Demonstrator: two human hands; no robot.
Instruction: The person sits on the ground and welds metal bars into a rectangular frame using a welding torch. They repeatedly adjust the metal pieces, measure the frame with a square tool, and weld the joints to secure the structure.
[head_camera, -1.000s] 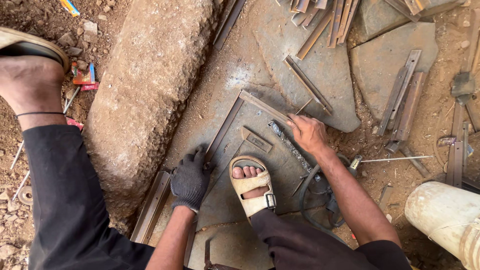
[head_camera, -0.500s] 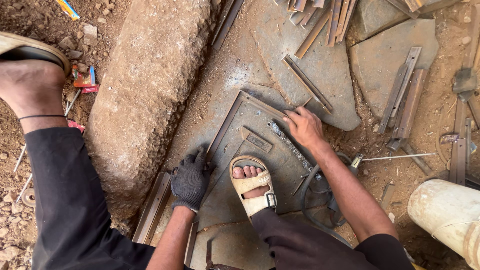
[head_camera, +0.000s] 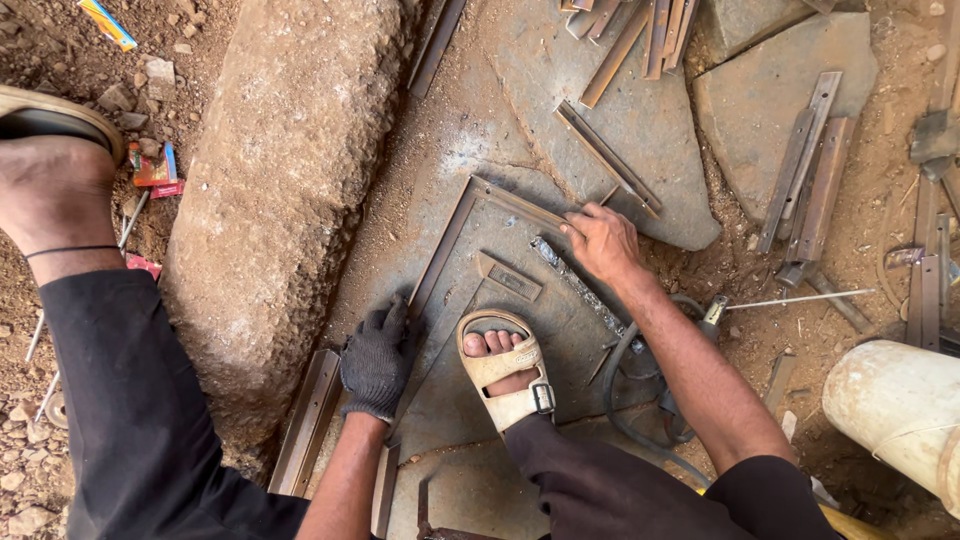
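Observation:
An L-shaped frame of rusty angle iron lies on a dark flat stone slab. My left hand, in a black glove, presses on the lower end of the frame's long left bar. My bare right hand grips the right end of the short top bar, fingers curled over it. My foot in a tan sandal stands on the slab between the two hands. A small flat metal piece and a rough grey strip lie inside the frame's corner.
A big rough boulder sits left of the frame. Loose angle bars lie at the top, on the slab and at the right. A thin rod, a black cable and a white drum are at the right.
My right hand has slid a little up and left onto the end of the top bar. The gloved left hand and the foot have stayed put.

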